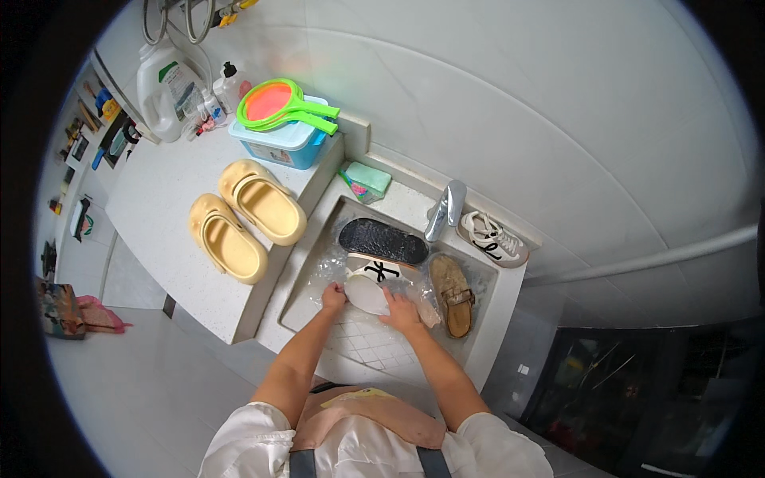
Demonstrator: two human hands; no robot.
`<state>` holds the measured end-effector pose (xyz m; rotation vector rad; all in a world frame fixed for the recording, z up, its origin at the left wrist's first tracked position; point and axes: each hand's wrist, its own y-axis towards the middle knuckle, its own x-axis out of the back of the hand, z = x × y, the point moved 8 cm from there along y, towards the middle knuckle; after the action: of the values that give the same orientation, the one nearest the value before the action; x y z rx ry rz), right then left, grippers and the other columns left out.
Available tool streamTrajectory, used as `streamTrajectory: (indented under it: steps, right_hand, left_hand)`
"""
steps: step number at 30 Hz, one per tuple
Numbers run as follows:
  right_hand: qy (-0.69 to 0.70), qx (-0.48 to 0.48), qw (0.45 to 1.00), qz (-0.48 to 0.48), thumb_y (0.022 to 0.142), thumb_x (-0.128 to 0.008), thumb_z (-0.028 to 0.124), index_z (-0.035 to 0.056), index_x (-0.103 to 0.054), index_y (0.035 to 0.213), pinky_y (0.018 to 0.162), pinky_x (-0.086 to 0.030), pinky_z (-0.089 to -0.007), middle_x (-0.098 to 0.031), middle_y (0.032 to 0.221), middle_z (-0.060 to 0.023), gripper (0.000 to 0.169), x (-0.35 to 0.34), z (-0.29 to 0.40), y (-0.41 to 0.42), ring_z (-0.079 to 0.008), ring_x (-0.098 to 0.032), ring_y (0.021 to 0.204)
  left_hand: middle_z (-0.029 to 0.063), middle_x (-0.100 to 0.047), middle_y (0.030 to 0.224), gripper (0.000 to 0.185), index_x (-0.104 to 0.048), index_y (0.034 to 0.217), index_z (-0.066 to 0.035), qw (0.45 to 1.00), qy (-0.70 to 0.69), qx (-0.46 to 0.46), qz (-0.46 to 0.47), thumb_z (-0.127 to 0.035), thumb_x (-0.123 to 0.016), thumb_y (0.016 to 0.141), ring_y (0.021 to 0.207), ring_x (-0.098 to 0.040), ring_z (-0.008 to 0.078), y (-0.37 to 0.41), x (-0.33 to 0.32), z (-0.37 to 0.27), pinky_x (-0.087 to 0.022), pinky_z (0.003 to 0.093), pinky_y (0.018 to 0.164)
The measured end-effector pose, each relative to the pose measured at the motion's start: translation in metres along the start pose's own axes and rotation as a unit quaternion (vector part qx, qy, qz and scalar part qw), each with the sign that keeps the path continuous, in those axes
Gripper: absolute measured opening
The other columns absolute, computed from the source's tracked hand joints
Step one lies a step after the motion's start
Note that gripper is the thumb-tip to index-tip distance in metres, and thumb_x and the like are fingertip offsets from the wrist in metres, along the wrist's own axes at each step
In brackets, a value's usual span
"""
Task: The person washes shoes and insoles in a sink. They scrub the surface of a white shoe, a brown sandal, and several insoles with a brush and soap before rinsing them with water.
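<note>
In a washing sink [287,305] holding water, both my hands are on a white, oval, shallow item [366,294], which may be a bowl. My left hand [333,297] pinches its left edge. My right hand [401,310] grips the right edge, fingers over the rim. Just beyond it is a white slipper strap [382,272] with a black motif. A wet black shoe sole [382,241] lies behind that strap. To the right rests a wet brown clog [452,287] with a buckled strap. Clear plastic or splashing water around the right hand is hard to tell apart.
A chrome faucet [447,209] rises behind the sink, beside a white sneaker [495,239]. Green sponge [369,179] sits on the back ledge. Yellow clogs [248,221] stand on the raised counter [161,179], near a blue tub [281,149], green-framed paddles [287,107] and a detergent jug [167,89].
</note>
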<state>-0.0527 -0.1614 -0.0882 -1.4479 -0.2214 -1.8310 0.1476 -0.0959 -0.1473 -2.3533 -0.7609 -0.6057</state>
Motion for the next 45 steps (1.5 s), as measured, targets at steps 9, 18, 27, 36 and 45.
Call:
streamTrajectory:
  steps: [9,18,27,36,45]
  right_hand:
    - [-0.04,-0.003,0.989,0.142,0.078,-0.062,0.033,0.0191,-0.034,0.136,0.073,-0.05,-0.0431,-0.058,0.109,-0.0143,0.066,-0.021,-0.022,0.038,-0.0308,-0.06,0.094]
    - [-0.043,0.051,0.998,-0.006,0.07,-0.066,0.035,0.0153,-0.034,0.137,0.068,-0.05,-0.0447,-0.05,0.098,-0.0147,0.077,0.001,-0.005,0.028,-0.0333,-0.059,0.083]
    - [0.069,0.1,0.993,-0.004,0.073,-0.064,0.029,0.0343,-0.051,0.124,0.071,-0.049,-0.0416,-0.048,0.095,-0.0138,0.053,0.101,0.034,-0.029,-0.0316,-0.058,0.08]
    - [0.645,-0.102,0.743,0.143,0.088,-0.055,0.024,-0.0037,-0.062,0.095,0.065,-0.043,-0.0235,-0.06,0.087,-0.0086,0.03,0.058,0.004,-0.059,-0.0145,-0.055,0.067]
    - [0.427,0.14,0.885,-0.124,0.072,-0.071,0.012,0.0052,-0.06,0.114,0.085,-0.043,-0.0311,-0.056,0.102,-0.0121,0.043,0.175,0.106,-0.04,-0.0229,-0.054,0.093]
  left_hand:
    - [0.0111,-0.052,0.114,0.061,-0.035,0.12,-0.004,0.838,-0.518,0.165,0.049,-0.006,-0.067,0.069,0.101,-0.052,0.0276,-0.003,-0.046,0.021,-0.044,0.0386,0.083]
    - [0.0227,-0.062,0.083,0.043,-0.056,0.091,0.004,0.993,0.03,0.074,-0.087,-0.028,-0.075,0.068,0.081,-0.061,0.0357,0.016,-0.032,-0.009,-0.047,0.0407,0.072]
    - [0.0107,-0.064,0.09,0.027,-0.055,0.108,-0.002,0.873,-0.47,0.131,0.017,-0.024,-0.048,0.093,0.082,-0.062,0.0254,0.0,-0.051,0.033,-0.05,0.0351,0.073]
    - [0.0083,-0.037,0.134,0.059,-0.036,0.132,-0.014,0.753,-0.549,0.18,0.315,-0.054,-0.042,0.089,0.12,-0.039,0.0272,-0.097,-0.009,-0.084,-0.038,0.051,0.093]
    - [0.003,-0.031,0.139,0.066,-0.033,0.135,-0.022,0.839,-0.404,0.189,0.311,-0.058,-0.049,0.083,0.128,-0.025,0.0261,-0.106,-0.008,-0.046,-0.032,0.0515,0.096]
